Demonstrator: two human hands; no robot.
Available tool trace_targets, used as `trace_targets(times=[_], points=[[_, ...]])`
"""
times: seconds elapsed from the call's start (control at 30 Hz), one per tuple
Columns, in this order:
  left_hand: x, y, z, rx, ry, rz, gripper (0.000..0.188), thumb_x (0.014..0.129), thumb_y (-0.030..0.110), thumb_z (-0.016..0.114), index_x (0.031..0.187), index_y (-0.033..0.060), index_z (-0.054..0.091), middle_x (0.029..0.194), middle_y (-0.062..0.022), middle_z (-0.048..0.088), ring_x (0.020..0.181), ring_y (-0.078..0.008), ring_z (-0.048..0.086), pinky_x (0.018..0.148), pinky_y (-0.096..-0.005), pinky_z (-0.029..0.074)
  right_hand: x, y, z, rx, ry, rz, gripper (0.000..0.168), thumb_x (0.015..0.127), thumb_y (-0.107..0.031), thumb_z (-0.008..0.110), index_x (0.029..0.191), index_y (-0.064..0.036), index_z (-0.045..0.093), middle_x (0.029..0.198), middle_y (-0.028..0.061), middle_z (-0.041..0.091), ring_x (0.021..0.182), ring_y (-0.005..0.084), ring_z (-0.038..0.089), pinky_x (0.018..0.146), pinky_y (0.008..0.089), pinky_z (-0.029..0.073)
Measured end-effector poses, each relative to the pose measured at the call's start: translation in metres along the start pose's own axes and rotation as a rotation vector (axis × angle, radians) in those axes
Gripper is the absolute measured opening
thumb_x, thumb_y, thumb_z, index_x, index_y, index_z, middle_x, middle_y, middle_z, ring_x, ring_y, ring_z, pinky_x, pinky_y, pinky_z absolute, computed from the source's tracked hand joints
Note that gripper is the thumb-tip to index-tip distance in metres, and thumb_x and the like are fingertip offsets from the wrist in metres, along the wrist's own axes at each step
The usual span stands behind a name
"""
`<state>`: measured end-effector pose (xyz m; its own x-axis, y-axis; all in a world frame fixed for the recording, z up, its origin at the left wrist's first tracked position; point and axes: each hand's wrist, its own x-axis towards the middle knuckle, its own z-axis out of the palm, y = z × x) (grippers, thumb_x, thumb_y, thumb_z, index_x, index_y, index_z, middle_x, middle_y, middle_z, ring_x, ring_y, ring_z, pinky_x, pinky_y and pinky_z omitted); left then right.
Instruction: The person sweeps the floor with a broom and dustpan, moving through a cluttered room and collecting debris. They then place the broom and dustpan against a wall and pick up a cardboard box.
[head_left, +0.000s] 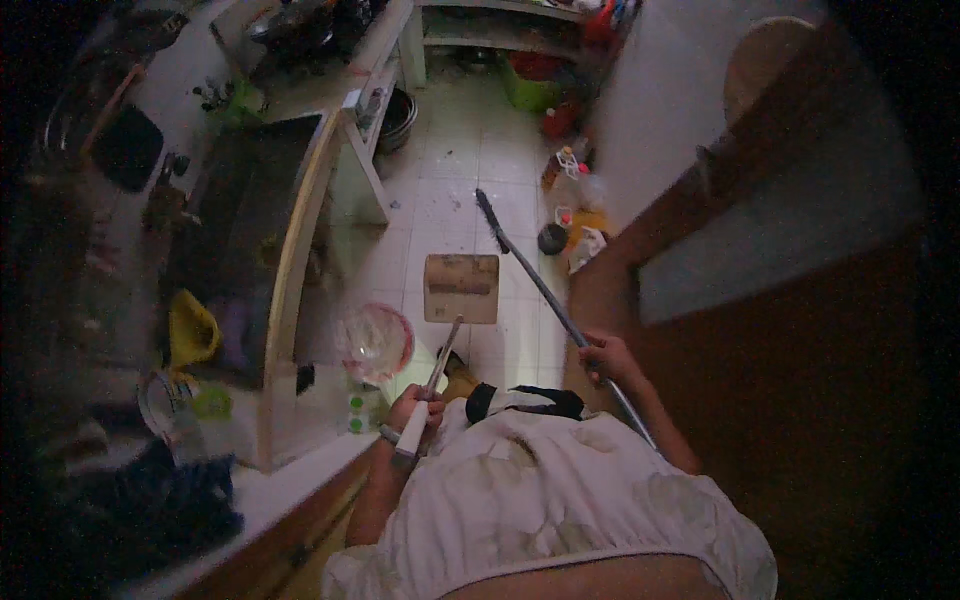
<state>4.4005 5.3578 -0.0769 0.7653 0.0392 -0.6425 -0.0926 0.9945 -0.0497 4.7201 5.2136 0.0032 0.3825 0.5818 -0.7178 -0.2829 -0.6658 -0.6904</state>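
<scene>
My left hand (417, 412) is closed around the handle of a long-handled dustpan (461, 304), whose beige pan lies on the tiled floor in front of me. My right hand (611, 360) grips the grey pole of a broom (544, 289). The dark bristles of the broom head (491, 217) are on or close to the tiles, ahead and to the right of the pan, apart from it. Small dark bits lie on the tiles beyond the pan. One foot shows just below the pan.
A lined waste bin (375, 341) stands left of the dustpan. Plastic bottles (562, 169) and a dark round object (553, 238) line the right wall, with a green basket (529, 82) farther back. A counter edge (300, 225) runs along the left; an open brown door frame (607, 292) borders the right.
</scene>
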Motion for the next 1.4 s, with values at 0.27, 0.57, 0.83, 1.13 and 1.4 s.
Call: trace_targets(times=[0.27, 0.57, 0.83, 1.13, 1.4], points=[[0.063, 0.168, 0.03, -0.146, 0.174, -0.116, 0.025, 0.082, 0.032, 0.036, 0.064, 0.0145, 0.039, 0.051, -0.0021, 0.039, 0.04, -0.0145, 0.038, 0.033, -0.0256, 0.03, 0.156, -0.133, 0.055, -0.249, -0.02, 0.026, 0.022, 0.072, -0.007, 0.053, 0.094, -0.002, 0.052, 0.051, 0.0024, 0.045, 0.037, 0.0115, 0.043, 0.032, 0.0265, 0.035], [0.116, 0.248, 0.043, 0.655, 0.551, 0.211, 0.018, 0.077, 0.024, 0.046, 0.08, 0.0059, 0.045, 0.066, -0.0106, 0.053, 0.052, -0.0204, 0.051, 0.046, -0.0309, 0.042, 0.396, -0.284, 0.111, -0.767, -0.27, -0.15, 0.038, 0.071, -0.005, 0.052, 0.108, 0.001, 0.046, 0.056, 0.007, 0.048, 0.037, 0.015, 0.046, 0.035, 0.0292, 0.037], [0.203, 0.245, 0.079, 0.292, 0.565, 0.307, 0.02, 0.076, 0.023, 0.049, 0.079, 0.0034, 0.046, 0.065, -0.008, 0.052, 0.053, -0.0167, 0.05, 0.047, -0.0295, 0.041, 0.569, -0.397, 0.154, -1.199, -0.52, -0.078, 0.03, 0.068, 0.002, 0.043, 0.099, 0.004, 0.043, 0.06, 0.0129, 0.051, 0.044, 0.0229, 0.055, 0.034, 0.0313, 0.045], [0.272, 0.245, 0.079, -0.076, 0.52, 0.294, 0.022, 0.08, 0.028, 0.036, 0.07, 0.0093, 0.044, 0.054, -0.0034, 0.045, 0.04, -0.0155, 0.041, 0.037, -0.0281, 0.035, 0.5, -0.416, 0.081, -1.749, -0.647, -0.006, 0.046, 0.07, -0.006, 0.042, 0.116, -0.003, 0.035, 0.065, 0.0177, 0.055, 0.054, 0.0234, 0.057, 0.038, 0.0339, 0.043], [0.277, 0.229, 0.058, -0.386, 0.324, 0.299, 0.031, 0.08, 0.036, 0.029, 0.066, 0.0125, 0.043, 0.051, -0.0011, 0.045, 0.038, -0.0164, 0.041, 0.033, -0.0297, 0.033, 0.469, -0.442, 0.049, -1.518, -0.96, 0.151, 0.046, 0.072, -0.005, 0.047, 0.118, -0.011, 0.043, 0.058, 0.0086, 0.052, 0.041, 0.0149, 0.05, 0.035, 0.0272, 0.042]])
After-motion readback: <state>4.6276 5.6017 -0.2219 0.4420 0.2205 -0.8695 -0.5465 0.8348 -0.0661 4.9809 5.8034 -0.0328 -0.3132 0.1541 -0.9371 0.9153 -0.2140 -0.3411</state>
